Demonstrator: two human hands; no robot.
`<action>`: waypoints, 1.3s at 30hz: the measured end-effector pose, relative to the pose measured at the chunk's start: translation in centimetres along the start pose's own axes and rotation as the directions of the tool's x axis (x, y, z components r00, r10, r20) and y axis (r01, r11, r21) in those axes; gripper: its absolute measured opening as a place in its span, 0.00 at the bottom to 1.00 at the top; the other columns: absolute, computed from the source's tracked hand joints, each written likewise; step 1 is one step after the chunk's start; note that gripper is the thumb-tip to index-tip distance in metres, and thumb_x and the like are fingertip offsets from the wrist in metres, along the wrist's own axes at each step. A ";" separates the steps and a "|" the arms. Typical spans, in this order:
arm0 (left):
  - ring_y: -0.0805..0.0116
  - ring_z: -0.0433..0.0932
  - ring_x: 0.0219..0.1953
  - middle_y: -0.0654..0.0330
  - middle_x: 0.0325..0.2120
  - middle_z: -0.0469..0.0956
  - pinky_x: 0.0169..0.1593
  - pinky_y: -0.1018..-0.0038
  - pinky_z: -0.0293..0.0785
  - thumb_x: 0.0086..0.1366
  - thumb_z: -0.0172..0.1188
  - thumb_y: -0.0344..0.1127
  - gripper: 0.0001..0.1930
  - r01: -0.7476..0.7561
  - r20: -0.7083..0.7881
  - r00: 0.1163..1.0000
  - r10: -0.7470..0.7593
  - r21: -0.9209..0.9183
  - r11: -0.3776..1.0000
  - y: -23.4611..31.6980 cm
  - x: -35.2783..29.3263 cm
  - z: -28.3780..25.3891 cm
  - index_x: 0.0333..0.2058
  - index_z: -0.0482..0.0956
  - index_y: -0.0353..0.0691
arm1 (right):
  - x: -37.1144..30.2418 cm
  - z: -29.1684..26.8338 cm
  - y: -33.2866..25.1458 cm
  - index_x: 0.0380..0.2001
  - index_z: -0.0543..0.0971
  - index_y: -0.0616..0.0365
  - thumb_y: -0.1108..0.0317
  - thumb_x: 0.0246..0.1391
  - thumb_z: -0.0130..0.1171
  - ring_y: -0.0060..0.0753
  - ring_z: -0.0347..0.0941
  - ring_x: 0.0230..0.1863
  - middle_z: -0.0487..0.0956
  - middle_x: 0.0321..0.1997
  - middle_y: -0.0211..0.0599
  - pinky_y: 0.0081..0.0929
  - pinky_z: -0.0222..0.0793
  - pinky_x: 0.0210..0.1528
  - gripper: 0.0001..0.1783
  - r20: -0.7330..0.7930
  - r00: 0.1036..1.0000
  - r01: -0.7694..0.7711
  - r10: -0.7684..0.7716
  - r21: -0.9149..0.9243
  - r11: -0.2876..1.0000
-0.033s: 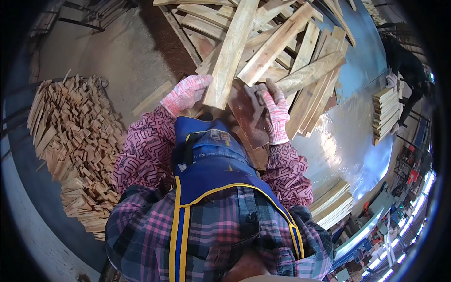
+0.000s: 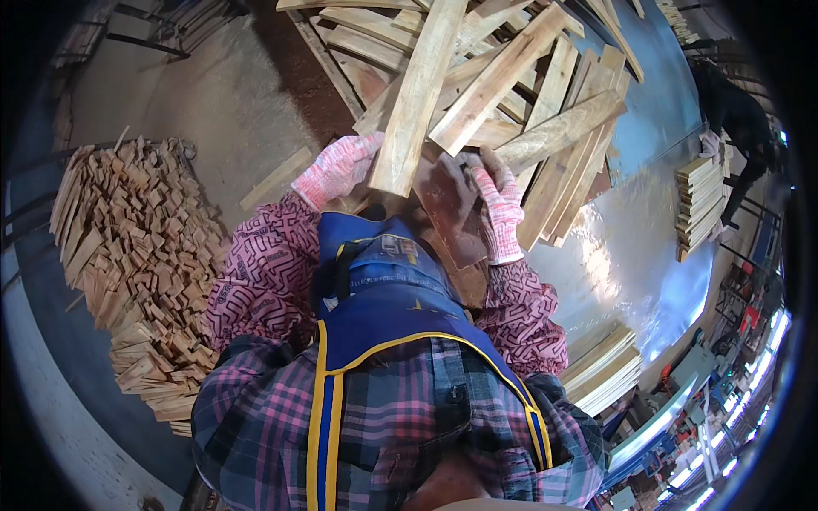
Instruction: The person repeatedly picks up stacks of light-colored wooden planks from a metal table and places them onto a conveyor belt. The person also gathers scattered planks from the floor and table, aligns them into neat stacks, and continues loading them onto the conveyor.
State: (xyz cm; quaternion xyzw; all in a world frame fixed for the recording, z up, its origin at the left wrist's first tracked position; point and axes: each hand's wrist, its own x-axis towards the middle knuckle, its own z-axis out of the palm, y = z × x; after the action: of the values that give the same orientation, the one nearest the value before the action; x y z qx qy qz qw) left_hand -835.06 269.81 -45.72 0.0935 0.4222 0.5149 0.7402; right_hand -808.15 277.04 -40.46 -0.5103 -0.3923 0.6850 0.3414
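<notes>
A long pale wooden board [image 2: 416, 102] slants toward me from the pile, its near end close to my apron. My left hand [image 2: 334, 172], in a pink and white knit glove, has its fingers together against the board's left edge; how far they reach under it is hidden. My right hand [image 2: 498, 203], in a matching glove with greyed fingertips, is to the right of that end. Its thumb and fingers stand apart, near the end of a rough-edged board [image 2: 562, 132]. Another board [image 2: 498, 81] lies between the hands, farther off. Below is a reddish-brown surface [image 2: 447, 209].
Many loose boards lie crisscrossed ahead. At left stands a big stack of short wooden pieces [image 2: 141, 243]. Neat board bundles lie at right [image 2: 700, 204] and lower right [image 2: 601, 370]. A person in dark clothes [image 2: 737, 115] bends at the far right.
My right hand and the nearby board ends have shifted very slightly to the left. Otherwise the scene looks the same.
</notes>
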 end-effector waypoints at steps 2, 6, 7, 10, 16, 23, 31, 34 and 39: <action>0.61 0.80 0.50 0.52 0.48 0.80 0.55 0.67 0.75 0.73 0.55 0.42 0.23 -0.026 0.041 0.999 0.030 -0.096 0.995 -0.9 1.2 -0.5 0.56 0.73 0.28 | -0.9 -1.6 1.3 0.64 0.67 0.69 0.68 0.63 0.60 0.34 0.74 0.58 0.76 0.60 0.46 0.27 0.69 0.61 0.29 -0.022 1.000 -0.021 0.020 -0.044 0.999; 0.61 0.79 0.53 0.50 0.52 0.78 0.58 0.67 0.75 0.70 0.59 0.39 0.28 0.058 0.063 0.996 -0.060 0.038 0.998 -1.3 1.4 1.2 0.61 0.68 0.26 | -3.0 -4.9 3.7 0.63 0.69 0.68 0.65 0.63 0.62 0.31 0.73 0.59 0.76 0.61 0.44 0.26 0.66 0.62 0.29 -0.033 0.999 0.015 -0.019 -0.114 0.993; 0.64 0.79 0.50 0.53 0.50 0.79 0.55 0.70 0.74 0.68 0.61 0.39 0.28 -0.013 0.045 0.999 0.005 0.171 0.985 -1.7 1.3 2.0 0.61 0.68 0.28 | -3.5 -5.8 4.2 0.63 0.70 0.68 0.65 0.63 0.62 0.30 0.73 0.59 0.76 0.61 0.44 0.26 0.66 0.62 0.29 -0.034 0.999 0.011 -0.016 -0.137 0.990; 0.70 0.78 0.47 0.56 0.47 0.80 0.52 0.76 0.73 0.61 0.66 0.34 0.33 -0.169 0.009 0.983 0.181 0.412 0.895 -2.9 0.5 4.9 0.62 0.68 0.29 | -5.0 -6.4 3.7 0.63 0.71 0.66 0.65 0.63 0.62 0.29 0.72 0.59 0.76 0.61 0.42 0.25 0.65 0.63 0.28 -0.013 0.999 -0.046 0.045 -0.155 0.987; 0.68 0.78 0.53 0.55 0.52 0.79 0.60 0.72 0.70 0.61 0.66 0.29 0.34 -0.141 0.133 0.987 0.096 0.390 0.910 -4.9 -2.7 9.6 0.64 0.64 0.26 | -5.9 -8.6 5.2 0.63 0.70 0.67 0.67 0.63 0.62 0.30 0.74 0.56 0.76 0.60 0.43 0.25 0.69 0.60 0.28 -0.050 0.998 -0.035 0.031 -0.069 0.997; 0.67 0.74 0.57 0.53 0.56 0.76 0.61 0.72 0.69 0.61 0.67 0.29 0.36 0.109 0.182 0.948 -0.262 0.587 0.802 -6.3 -1.5 10.9 0.65 0.62 0.26 | -4.7 -12.0 2.2 0.58 0.75 0.65 0.69 0.63 0.62 0.27 0.78 0.48 0.81 0.51 0.38 0.25 0.76 0.52 0.22 -0.403 0.893 0.194 -0.199 -0.052 0.980; 0.68 0.75 0.56 0.53 0.55 0.78 0.60 0.73 0.69 0.58 0.67 0.26 0.37 0.122 0.308 0.875 -0.374 0.607 0.785 -0.1 0.8 10.2 0.65 0.63 0.27 | 0.1 -12.9 -1.0 0.72 0.58 0.56 0.71 0.53 0.66 0.42 0.68 0.64 0.66 0.69 0.48 0.37 0.67 0.63 0.45 -0.134 0.777 0.351 -0.615 -0.719 0.600; 0.71 0.78 0.51 0.54 0.51 0.80 0.55 0.77 0.72 0.53 0.67 0.24 0.36 0.327 0.239 0.824 -0.514 0.539 0.776 4.1 -0.5 9.0 0.63 0.68 0.27 | 3.9 -12.2 -5.9 0.72 0.59 0.49 0.72 0.46 0.65 0.53 0.58 0.71 0.63 0.71 0.42 0.50 0.52 0.72 0.48 0.294 0.574 0.284 -0.764 -0.947 -0.152; 0.72 0.81 0.40 0.54 0.42 0.84 0.41 0.79 0.76 0.48 0.68 0.29 0.28 0.012 0.431 0.849 -0.305 0.562 0.827 11.9 -0.5 6.4 0.52 0.81 0.32 | 6.9 -11.8 -13.4 0.62 0.72 0.46 0.65 0.43 0.67 0.50 0.67 0.62 0.75 0.56 0.42 0.50 0.58 0.69 0.37 0.467 0.833 0.359 -0.298 -0.865 -0.352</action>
State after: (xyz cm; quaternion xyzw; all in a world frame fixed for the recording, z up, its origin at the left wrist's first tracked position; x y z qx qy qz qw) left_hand -838.64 276.70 -34.66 0.3920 0.3480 0.2664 0.8088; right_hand -797.54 291.40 -33.55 -0.4264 -0.9045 -0.0008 -0.0088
